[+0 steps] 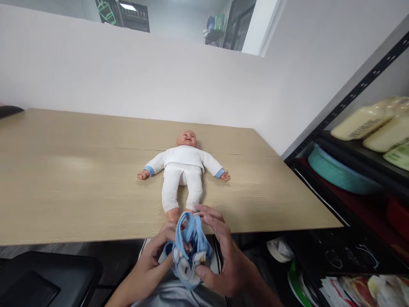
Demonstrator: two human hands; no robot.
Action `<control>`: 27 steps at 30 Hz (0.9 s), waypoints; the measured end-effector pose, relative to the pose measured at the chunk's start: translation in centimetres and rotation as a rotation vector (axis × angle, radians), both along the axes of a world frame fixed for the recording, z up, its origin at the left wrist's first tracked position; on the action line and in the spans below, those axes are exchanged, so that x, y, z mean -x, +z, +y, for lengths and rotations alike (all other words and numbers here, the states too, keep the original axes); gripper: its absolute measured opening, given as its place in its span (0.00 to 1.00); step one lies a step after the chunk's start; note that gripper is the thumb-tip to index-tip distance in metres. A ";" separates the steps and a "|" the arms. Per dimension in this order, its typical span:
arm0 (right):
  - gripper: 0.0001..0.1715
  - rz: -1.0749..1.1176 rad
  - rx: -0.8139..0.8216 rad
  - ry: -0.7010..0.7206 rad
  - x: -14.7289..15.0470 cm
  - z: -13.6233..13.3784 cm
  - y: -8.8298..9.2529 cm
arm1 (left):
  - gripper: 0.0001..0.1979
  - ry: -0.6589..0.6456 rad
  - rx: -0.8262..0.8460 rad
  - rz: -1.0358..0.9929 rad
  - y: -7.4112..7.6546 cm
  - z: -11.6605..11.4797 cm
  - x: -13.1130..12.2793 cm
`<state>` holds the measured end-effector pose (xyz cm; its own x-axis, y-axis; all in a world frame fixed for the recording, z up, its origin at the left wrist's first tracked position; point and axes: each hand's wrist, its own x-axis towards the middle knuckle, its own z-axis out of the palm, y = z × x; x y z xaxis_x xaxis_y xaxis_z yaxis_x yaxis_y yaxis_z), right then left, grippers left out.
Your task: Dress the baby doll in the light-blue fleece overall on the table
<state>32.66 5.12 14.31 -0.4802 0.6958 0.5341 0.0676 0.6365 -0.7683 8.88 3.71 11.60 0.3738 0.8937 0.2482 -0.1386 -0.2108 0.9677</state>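
A small bundle of blue-and-white cloth (188, 249) with looped light-blue edging is held up at the table's near edge; its exact kind is unclear. My left hand (157, 252) grips its left side, fingers partly behind the cloth. On the other side my right hand (223, 251) curls around it, thumb pressed on the lower front. Just beyond lies a baby doll (184, 172) on its back, arms spread, in a white top and white trousers with light-blue cuffs. Its feet are toward me, partly hidden by my hands and the cloth.
The doll rests on a light wooden table (79, 179) against a white wall. A black chair (54, 273) stands at lower left. To the right, a dark shelf holds cream-coloured packages (367, 121) and a turquoise round item (341, 170). Papers (341, 292) lie lower down.
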 end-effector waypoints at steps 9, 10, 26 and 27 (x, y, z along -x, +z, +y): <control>0.04 -0.285 -0.058 0.035 -0.1 5.8 3.1 | 0.05 0.359 -0.001 -0.075 1.8 3.8 1.4; 0.03 -0.290 -0.025 0.042 -0.2 6.1 3.3 | 0.06 0.370 -0.008 -0.066 1.7 4.2 1.6; 0.06 -0.201 0.033 0.014 1.7 5.2 5.5 | 0.26 -0.054 -0.328 0.571 7.4 5.8 2.1; 0.07 -0.199 0.038 -0.018 1.5 5.1 5.7 | 0.21 -0.063 -0.355 0.605 7.6 5.9 1.8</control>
